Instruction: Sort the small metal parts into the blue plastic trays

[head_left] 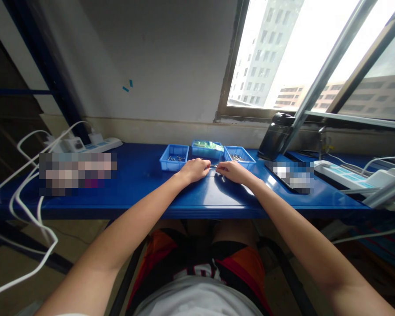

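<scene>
My left hand (pixel 197 170) and my right hand (pixel 233 171) meet above the blue table, fingers pinched together. Between their fingertips shows a small shiny metal piece (pixel 213 166), too small to tell its exact kind; each hand seems to grip one end. Just behind the left hand stands a blue plastic bin (pixel 174 165) with a few thin metal parts (pixel 176 158) in it. Beyond the right hand, a second blue bin (pixel 250 163) holds many small metal parts (pixel 237 157). Between these two, farther back, a third blue bin (pixel 206 154) contains a green-and-clear plastic packet (pixel 209 145).
On the right lie a phone-like dark slab (pixel 288 177), partly blurred out, a black bottle (pixel 274 138) and a white power strip (pixel 342 175). Leftward are a pixelated item (pixel 79 171), another power strip (pixel 105 144) and loose white cables (pixel 49 228). A metal post (pixel 325 57) slants up at right.
</scene>
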The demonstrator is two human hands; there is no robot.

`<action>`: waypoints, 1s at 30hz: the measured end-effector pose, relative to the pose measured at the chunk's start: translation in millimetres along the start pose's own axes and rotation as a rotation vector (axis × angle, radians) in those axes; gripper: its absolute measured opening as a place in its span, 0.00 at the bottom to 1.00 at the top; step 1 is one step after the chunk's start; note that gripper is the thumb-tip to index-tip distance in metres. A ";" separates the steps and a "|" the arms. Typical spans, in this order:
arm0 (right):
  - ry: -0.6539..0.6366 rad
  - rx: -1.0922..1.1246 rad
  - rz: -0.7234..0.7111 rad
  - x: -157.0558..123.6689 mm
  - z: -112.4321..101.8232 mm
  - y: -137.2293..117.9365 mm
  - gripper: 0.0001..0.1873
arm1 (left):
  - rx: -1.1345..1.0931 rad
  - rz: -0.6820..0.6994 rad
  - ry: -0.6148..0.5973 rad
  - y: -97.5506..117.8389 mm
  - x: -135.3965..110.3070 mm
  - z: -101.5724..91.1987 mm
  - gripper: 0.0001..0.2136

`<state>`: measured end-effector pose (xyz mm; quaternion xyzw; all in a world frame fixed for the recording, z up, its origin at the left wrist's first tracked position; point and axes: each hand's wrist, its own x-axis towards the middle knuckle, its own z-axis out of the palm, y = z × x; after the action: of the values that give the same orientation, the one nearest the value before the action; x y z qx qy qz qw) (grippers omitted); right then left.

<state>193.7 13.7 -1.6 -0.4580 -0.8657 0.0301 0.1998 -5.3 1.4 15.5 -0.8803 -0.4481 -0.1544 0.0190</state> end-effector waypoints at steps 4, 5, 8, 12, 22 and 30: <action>-0.011 0.003 0.001 0.3 -0.2 0.5 0.11 | 0.010 0.001 0.007 -0.5 -0.1 0.5 0.10; -0.013 0.002 0.000 0.4 -0.2 0.6 0.11 | 0.011 0.000 0.006 -0.3 -0.2 0.3 0.10; -0.011 0.004 -0.005 0.4 -0.2 0.3 0.11 | 0.009 -0.006 0.003 0.6 -0.3 -0.6 0.10; 0.016 0.016 0.025 0.4 -1.3 -2.0 0.11 | 0.002 -0.013 -0.004 1.7 -0.3 -1.0 0.10; 0.010 0.027 0.015 0.0 -1.0 -2.3 0.10 | 0.016 0.002 0.012 0.7 -0.5 0.6 0.10; 0.010 0.020 0.008 -0.8 -1.7 -1.3 0.13 | -0.001 -0.001 0.016 2.7 -1.7 -2.6 0.13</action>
<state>193.7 12.0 -0.1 -0.4596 -0.8625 0.0372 0.2085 -4.8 -2.0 17.7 -0.8789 -0.4482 -0.1616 0.0218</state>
